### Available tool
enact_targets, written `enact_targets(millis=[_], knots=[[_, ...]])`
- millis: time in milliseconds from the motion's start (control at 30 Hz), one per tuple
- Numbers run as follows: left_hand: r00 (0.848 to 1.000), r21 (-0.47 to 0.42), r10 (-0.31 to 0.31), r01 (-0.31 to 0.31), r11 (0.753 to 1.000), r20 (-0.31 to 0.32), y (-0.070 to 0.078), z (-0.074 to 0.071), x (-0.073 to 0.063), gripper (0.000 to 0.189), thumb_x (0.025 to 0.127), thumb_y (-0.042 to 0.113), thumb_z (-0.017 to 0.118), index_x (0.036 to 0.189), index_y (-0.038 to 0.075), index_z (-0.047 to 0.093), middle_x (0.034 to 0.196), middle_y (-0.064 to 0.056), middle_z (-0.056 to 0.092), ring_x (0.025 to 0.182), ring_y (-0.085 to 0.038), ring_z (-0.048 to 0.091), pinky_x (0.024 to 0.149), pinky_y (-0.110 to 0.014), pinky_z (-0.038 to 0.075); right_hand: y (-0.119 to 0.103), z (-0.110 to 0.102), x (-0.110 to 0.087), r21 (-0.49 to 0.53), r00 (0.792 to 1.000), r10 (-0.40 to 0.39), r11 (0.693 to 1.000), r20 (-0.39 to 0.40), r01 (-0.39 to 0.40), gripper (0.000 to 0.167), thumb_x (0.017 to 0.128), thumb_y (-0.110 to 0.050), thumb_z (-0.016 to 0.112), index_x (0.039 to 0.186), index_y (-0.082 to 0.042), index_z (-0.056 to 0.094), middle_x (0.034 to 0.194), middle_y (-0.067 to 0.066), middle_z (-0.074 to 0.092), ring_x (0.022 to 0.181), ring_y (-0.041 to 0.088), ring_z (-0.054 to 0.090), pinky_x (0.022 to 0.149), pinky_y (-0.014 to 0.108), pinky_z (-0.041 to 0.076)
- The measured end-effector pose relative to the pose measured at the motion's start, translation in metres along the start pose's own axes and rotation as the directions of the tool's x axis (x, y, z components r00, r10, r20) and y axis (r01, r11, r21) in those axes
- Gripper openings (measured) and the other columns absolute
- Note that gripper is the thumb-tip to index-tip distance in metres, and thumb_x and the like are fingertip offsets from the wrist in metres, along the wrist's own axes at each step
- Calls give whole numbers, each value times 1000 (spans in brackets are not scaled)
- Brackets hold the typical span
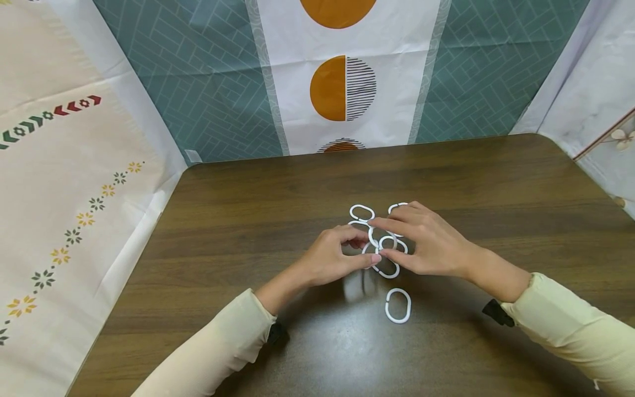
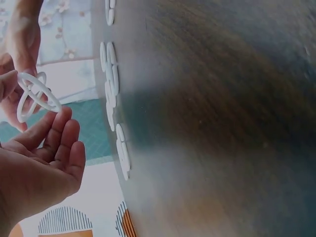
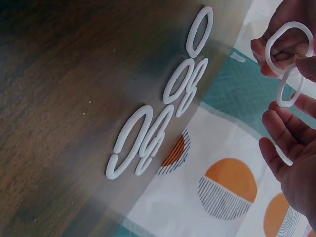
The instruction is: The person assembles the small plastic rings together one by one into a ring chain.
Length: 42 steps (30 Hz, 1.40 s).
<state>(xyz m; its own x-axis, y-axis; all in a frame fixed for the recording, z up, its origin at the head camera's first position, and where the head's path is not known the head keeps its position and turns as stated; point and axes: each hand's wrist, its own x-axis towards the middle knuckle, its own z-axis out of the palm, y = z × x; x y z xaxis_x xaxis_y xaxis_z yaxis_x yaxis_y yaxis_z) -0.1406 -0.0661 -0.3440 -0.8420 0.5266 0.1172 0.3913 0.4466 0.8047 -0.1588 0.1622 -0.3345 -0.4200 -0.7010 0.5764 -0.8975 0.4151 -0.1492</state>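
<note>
Above the table, my left hand (image 1: 329,256) pinches a white oval plastic link (image 3: 268,53) between thumb and fingers. My right hand (image 1: 429,242) pinches a second white link (image 3: 280,94) against it. The two links cross each other between the fingertips; whether one passes through the other's gap I cannot tell. Several more white links lie flat beneath and beyond the hands, partly hidden by them in the head view. One loose link (image 1: 409,306) lies nearer the front, apart from the others. Another link (image 1: 361,206) lies farther back.
The dark wooden table (image 1: 238,220) reaches to a patterned teal and white cloth (image 1: 208,82) at the back. Cream embroidered fabric (image 1: 59,193) hangs on the left, pale flowered fabric (image 1: 585,99) on the right. Black straps sit at both cuffs.
</note>
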Motion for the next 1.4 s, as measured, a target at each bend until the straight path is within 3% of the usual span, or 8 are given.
enact_targets(millis=[267, 533, 667, 900, 1033, 1167, 1300, 1400], knots=[[1000, -109, -24, 23, 994, -6, 1, 0, 0, 28, 85, 25, 71, 106, 6, 69, 94, -1, 65, 91, -14, 60, 87, -38, 50, -7, 8, 1, -33, 999, -6, 999, 48, 8, 40, 93, -39, 56, 118, -10, 67, 88, -2, 58, 79, 14, 49, 67, 32, 44], [995, -34, -73, 71, 997, -70, -1, -5, -1, 33, 86, 27, 70, 115, 12, 68, 104, -5, 67, 100, -21, 60, 89, -41, 47, -9, 8, 0, -53, 996, 24, 998, 82, -20, 47, 77, -28, 72, 120, -11, 66, 89, -3, 59, 78, 13, 50, 64, 32, 46], [992, -36, -68, 64, 997, -106, -2, -6, -2, 32, 88, 26, 69, 115, 9, 68, 109, -8, 67, 102, -23, 61, 90, -42, 47, -8, 7, 1, -59, 995, 34, 998, 98, -29, 45, 76, -27, 73, 117, -11, 67, 87, -3, 58, 75, 12, 48, 61, 29, 44], [984, -38, -61, 55, 998, -170, -2, -8, -4, 19, 90, 17, 67, 106, 8, 70, 100, -3, 70, 93, -14, 62, 86, -42, 49, -7, 6, 1, -65, 994, 44, 997, 99, -37, 41, 77, -27, 70, 116, -12, 67, 84, -6, 55, 74, 11, 48, 61, 29, 44], [972, -24, -12, 6, 1000, -233, -3, -8, -4, 13, 87, 11, 70, 100, 8, 72, 95, -1, 71, 87, -12, 63, 84, -44, 49, -7, 5, 1, -70, 993, 47, 997, 104, -40, 41, 77, -28, 69, 116, -13, 67, 84, -6, 55, 74, 11, 49, 61, 29, 45], [955, 1, 82, -85, 996, -285, -3, -8, -5, 11, 83, 4, 74, 93, 7, 73, 89, -2, 70, 83, -12, 63, 81, -44, 50, -7, 5, 1, -64, 993, 54, 997, 108, -47, 42, 77, -28, 70, 116, -13, 67, 84, -6, 55, 74, 11, 49, 60, 29, 45], [938, 82, 207, -192, 978, -277, -4, -7, -6, 17, 78, -1, 78, 90, 11, 76, 86, 0, 66, 84, -11, 59, 79, -39, 49, -7, 6, 2, -36, 991, 63, 998, 118, -59, 41, 77, -26, 71, 115, -10, 68, 87, -5, 59, 76, 10, 50, 61, 28, 46], [919, 202, 306, -260, 944, -248, -4, -7, -6, 22, 74, 0, 80, 91, 14, 77, 85, 3, 64, 84, -10, 55, 77, -33, 46, -8, 6, 3, 22, 985, 90, 995, 148, -94, 40, 78, -24, 71, 114, -9, 69, 89, -5, 60, 75, 9, 50, 61, 26, 45]])
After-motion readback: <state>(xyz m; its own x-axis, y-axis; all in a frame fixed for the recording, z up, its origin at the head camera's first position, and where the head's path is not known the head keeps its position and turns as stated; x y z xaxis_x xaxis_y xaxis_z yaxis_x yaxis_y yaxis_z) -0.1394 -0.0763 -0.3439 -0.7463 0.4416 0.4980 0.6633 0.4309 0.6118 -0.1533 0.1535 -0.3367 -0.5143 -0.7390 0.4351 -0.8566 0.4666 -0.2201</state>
